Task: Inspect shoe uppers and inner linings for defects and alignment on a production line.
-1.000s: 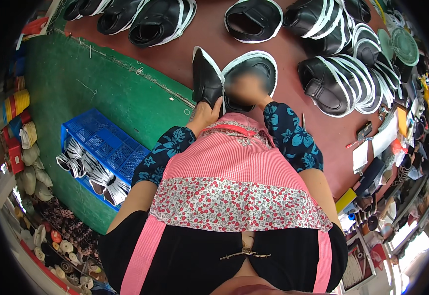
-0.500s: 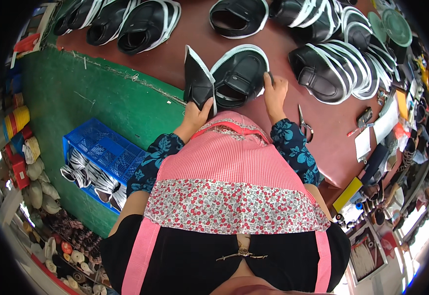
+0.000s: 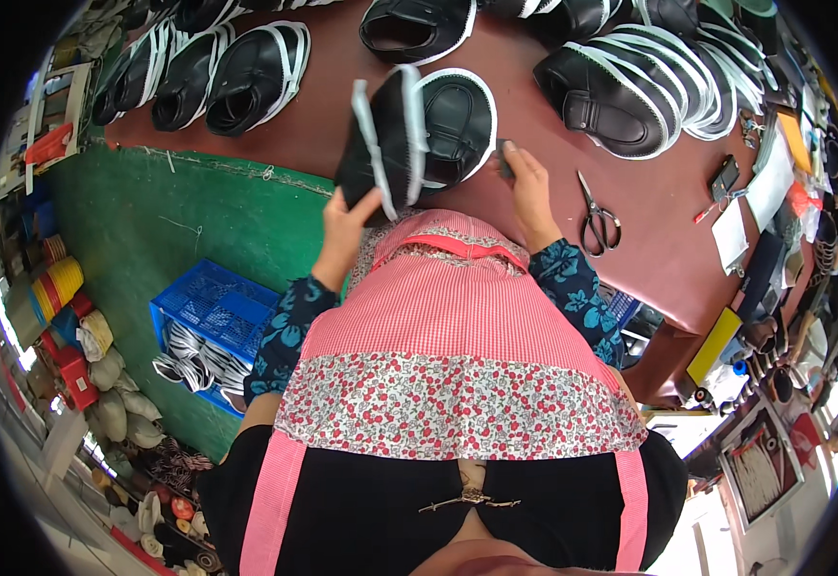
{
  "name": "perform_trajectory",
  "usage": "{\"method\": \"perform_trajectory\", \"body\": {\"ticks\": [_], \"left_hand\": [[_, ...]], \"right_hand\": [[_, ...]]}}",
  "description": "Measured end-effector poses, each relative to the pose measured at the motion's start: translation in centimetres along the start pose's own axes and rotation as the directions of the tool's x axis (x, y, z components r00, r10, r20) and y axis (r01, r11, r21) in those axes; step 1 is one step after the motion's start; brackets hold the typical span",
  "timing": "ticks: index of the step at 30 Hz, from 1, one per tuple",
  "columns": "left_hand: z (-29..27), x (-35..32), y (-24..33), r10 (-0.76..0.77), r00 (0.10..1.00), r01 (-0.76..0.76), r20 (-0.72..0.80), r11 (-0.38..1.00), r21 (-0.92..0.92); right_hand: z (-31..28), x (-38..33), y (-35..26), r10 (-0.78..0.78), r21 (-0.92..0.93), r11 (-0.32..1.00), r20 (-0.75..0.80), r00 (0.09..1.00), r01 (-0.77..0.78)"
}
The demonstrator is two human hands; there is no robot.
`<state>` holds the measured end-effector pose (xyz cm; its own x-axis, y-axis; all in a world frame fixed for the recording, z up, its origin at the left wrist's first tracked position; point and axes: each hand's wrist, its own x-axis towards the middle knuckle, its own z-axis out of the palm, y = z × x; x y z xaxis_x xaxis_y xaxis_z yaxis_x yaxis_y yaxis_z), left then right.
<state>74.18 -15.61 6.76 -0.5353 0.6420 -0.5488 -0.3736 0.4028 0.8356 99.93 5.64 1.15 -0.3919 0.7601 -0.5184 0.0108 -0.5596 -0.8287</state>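
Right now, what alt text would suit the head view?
Seen from above, a person's left hand tilts a black shoe upper on a brown table; the right hand touches another upper. Scissors lie nearby.

The black shoe upper [image 3: 381, 144] under the left hand [image 3: 347, 226] looks like smooth leather or imitation leather with a soft sheen, edged in pale, matt banding. Just beside it, the second black upper [image 3: 457, 125] near the right hand [image 3: 526, 182] has the same faintly glossy finish. They lie on a worktop [image 3: 649, 240] with a smooth, matt reddish-brown surface. Right of the second upper, the scissors [image 3: 597, 216] are dark, dull metal. Below the worktop, the crate [image 3: 213, 312] is hard blue plastic lattice. The apron [image 3: 457, 326] is woven cloth, pink checked and floral.
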Motion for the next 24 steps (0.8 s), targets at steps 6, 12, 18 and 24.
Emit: {"method": "perform_trajectory", "body": {"ticks": [6,12,18,24], "left_hand": [[-4.0,-0.4,2.6,-0.112,0.994,0.105,0.002,0.917,-0.386],[-0.3,-1.2,2.0,0.149,0.989,-0.15,0.011,0.981,0.123],[5.9,4.2,-3.2,0.267,0.739,-0.674,0.618,0.307,0.672],[3.9,2.3,1.1,0.5,0.632,-0.713,0.592,0.076,0.697]], "right_hand": [[-3.9,2.7,3.6,0.236,0.153,0.964,-0.096,0.967,-0.219],[-4.0,3.4,3.8,0.277,0.095,0.959,-0.109,0.955,-0.267],[-4.9,3.9,2.8,0.333,-0.02,0.943,0.016,0.943,-0.332],[-4.9,3.2,2.8,0.325,-0.008,0.946,0.082,0.942,-0.325]]}}
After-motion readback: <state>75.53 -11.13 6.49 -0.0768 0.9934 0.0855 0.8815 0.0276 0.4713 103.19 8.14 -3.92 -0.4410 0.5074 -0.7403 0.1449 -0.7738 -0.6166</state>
